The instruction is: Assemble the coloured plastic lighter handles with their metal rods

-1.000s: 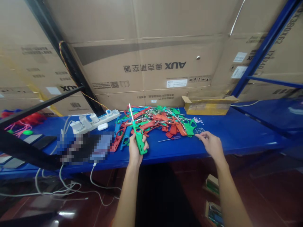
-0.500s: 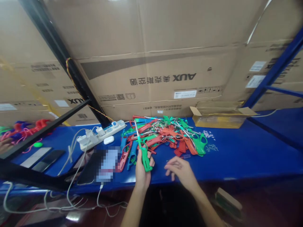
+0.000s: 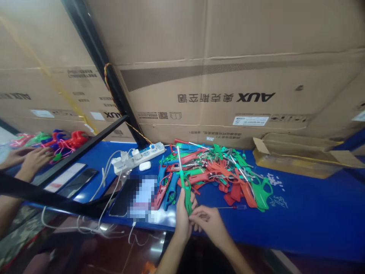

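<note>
My left hand (image 3: 181, 217) is wrapped round the handle of a green long-nosed lighter (image 3: 187, 198), its metal tube pointing up and away from me. My right hand (image 3: 210, 222) is at the lower end of that handle, with thumb and fingers pinched together. Whatever the pinch holds is too small or hidden to make out. Just beyond both hands lies a pile of red, green and blue lighter parts (image 3: 205, 173), with metal tubes among them. A screwdriver with a clear purplish handle (image 3: 241, 207) lies right of my right hand.
Left of the pile are a tablet (image 3: 119, 198), a white power strip (image 3: 139, 156) with cables and a white earbud case (image 3: 145, 166). An open cardboard box (image 3: 293, 163) stands at right. Small pink pieces (image 3: 274, 179) lie nearby. Another person's hands (image 3: 38, 161) are at far left, beyond a black frame.
My right hand has come left to the lower end of the green lighter held in my left hand. The camera has turned left, and the other person's hands show more fully.
</note>
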